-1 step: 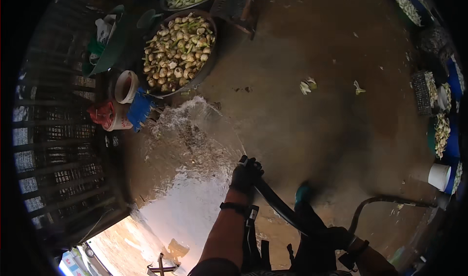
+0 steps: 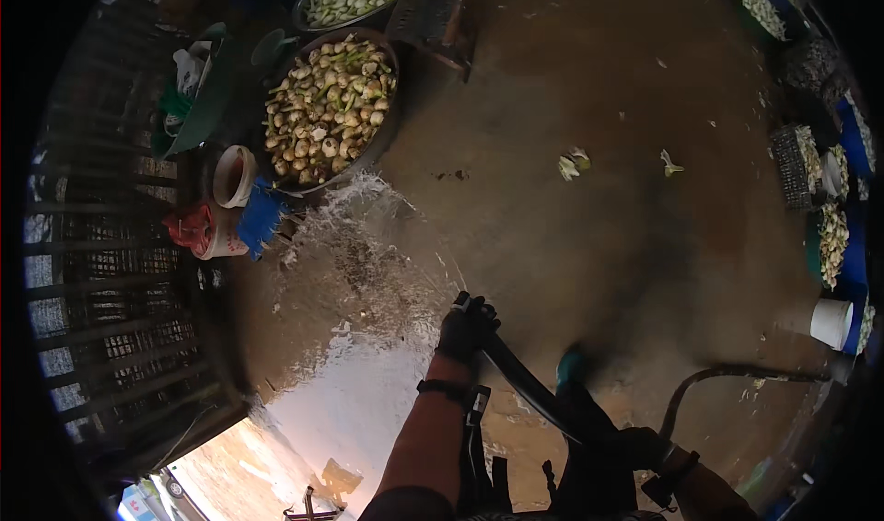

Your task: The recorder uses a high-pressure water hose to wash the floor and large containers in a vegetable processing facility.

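My gloved left hand grips the end of a black hose, and water shoots forward from it onto the wet, muddy floor, splashing left of centre. My gloved right hand holds the hose lower down, near my right leg, and the hose curves away to the right. Beyond the splash stands a large round tub full of garlic bulbs with green stems. Beside it are a white bucket, a blue piece of material and another bucket with red material.
A basin of pale cut vegetables and a low rack are at the back. A dark slatted wall lines the left. Crates, tubs and a white bucket line the right. Pale scraps lie on the floor.
The view has shifted slightly, with the tubs and crates a little higher and further left in it. Both hands stay on the hose, and the water still splashes.
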`<state>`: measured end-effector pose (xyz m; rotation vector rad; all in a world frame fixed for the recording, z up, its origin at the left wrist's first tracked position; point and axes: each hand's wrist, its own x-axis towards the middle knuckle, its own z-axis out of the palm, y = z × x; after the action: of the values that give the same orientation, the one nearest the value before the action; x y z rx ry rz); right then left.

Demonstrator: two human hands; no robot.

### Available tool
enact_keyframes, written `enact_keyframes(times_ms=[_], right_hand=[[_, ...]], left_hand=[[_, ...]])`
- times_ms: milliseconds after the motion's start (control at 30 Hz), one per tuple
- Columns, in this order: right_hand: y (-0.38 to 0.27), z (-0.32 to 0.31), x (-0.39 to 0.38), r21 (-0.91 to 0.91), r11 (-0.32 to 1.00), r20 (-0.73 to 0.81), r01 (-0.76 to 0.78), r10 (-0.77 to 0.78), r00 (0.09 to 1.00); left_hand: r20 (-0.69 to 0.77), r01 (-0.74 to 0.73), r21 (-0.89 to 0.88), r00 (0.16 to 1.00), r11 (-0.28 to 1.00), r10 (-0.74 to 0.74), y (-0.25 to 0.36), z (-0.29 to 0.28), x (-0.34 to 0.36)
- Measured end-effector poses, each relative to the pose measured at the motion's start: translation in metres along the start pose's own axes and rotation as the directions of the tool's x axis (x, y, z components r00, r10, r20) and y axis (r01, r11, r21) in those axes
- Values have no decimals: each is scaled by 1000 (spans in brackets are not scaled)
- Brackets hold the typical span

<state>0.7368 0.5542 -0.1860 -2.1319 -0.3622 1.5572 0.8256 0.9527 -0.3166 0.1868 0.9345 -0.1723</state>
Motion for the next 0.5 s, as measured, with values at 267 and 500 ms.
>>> enact_keyframes(times_ms=[267,500], right_hand=[[12,-3,-55,293,956,-59,-19,38,998],[26,-7,-115,127,971,13,-204,204,979]], left_hand=[[37,234,302,966,924,-257,-75,92,50],[-114,244,449,970,859,-216,-145,99,28]])
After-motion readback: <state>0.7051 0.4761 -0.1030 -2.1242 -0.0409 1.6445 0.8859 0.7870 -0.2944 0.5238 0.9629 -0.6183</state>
